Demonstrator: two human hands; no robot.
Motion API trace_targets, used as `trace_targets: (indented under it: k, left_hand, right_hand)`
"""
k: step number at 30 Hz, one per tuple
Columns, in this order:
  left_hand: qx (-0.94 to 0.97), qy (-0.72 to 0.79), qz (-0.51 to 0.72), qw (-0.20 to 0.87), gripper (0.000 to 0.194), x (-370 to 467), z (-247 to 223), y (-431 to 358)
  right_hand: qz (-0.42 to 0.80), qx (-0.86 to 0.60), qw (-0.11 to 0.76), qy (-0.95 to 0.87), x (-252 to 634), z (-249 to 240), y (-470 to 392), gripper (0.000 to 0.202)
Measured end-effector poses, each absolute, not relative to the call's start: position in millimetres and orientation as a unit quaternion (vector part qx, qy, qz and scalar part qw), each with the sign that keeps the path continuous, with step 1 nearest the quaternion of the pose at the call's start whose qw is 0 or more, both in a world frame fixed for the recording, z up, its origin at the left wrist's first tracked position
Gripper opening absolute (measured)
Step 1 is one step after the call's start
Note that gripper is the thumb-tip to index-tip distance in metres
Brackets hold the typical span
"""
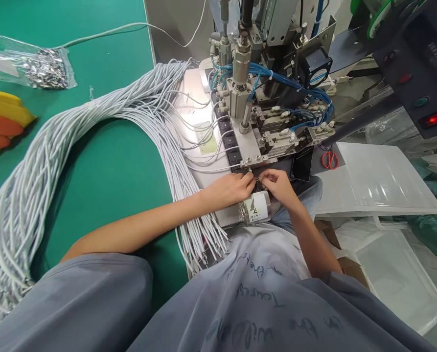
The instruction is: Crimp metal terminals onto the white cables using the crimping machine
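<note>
My left hand (233,188) reaches across the white cables to the front end of the bench machine (245,127), its fingertips pinched together. My right hand (278,186) meets it from the other side, thumb and finger closed on what looks like a small metal part (257,179). Fingers cover most of what the left hand grips. Just below both hands lies a clear jar (258,208) with a white label. Several white cables (207,170) run into a row of black blocks (233,156) along the machine's near-left side.
A thick bundle of white cables (67,127) curves over the green table (104,166). Back left lie a bag of metal parts (49,68) and yellow-orange items (1,124). On the right are a phone (302,164), red-handled scissors (330,160) and a control box (420,73).
</note>
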State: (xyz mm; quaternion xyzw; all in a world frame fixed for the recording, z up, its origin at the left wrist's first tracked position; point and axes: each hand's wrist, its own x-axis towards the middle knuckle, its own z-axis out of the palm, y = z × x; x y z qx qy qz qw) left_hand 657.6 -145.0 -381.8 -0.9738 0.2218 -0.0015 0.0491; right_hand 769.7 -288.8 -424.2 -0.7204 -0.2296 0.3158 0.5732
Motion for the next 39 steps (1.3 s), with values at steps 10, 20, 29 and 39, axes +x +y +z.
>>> trace_targets:
  k: [10,20,29,39]
  left_hand:
    - [-0.973,0.225,0.002,0.047,0.034,658.8,-378.5,-144.3]
    - [-0.987,0.158,0.028,0.027,0.026,650.9,-368.1,-146.6]
    - [-0.992,0.094,0.069,0.037,0.019,645.6,-357.1,-150.5]
    - [-0.998,0.014,0.054,0.026,0.022,645.5,-353.2,-148.3]
  right_hand:
    - [0.344,-0.719,0.569,-0.201,768.4,-420.7,-286.3,0.022]
    - [0.319,-0.714,0.555,-0.283,764.7,-439.7,-286.9,0.033]
    - [0.225,-0.763,0.555,-0.243,773.6,-439.7,-297.0,0.029]
    - [0.125,-0.792,0.529,-0.277,701.7,-395.6,-312.1,0.024]
